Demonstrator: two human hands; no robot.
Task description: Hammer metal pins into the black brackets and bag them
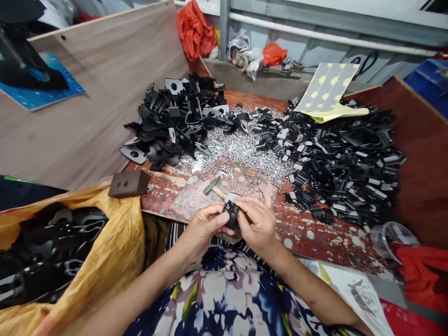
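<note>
Near the front edge of the worn red table [325, 245], a small black plastic part [231, 215] with a grey top is held between both hands. My left hand [206, 226] has its fingers closed on the part's left side. On the right side, my right hand [257, 221] pinches the same part, one finger raised. A hammer [212, 185] with a greenish head lies just beyond the hands, its wooden handle partly hidden. Behind it spreads a heap of thin silver pins [234, 144].
Black parts with grey faces [168, 126] pile up at the back left; smaller black pieces [325, 163] fill the right. A brown block [129, 183] sits at the left edge, above a yellow sack [126, 238]. Yellow-backed sheets [325, 88] and a clear plastic cup [394, 235] are at right.
</note>
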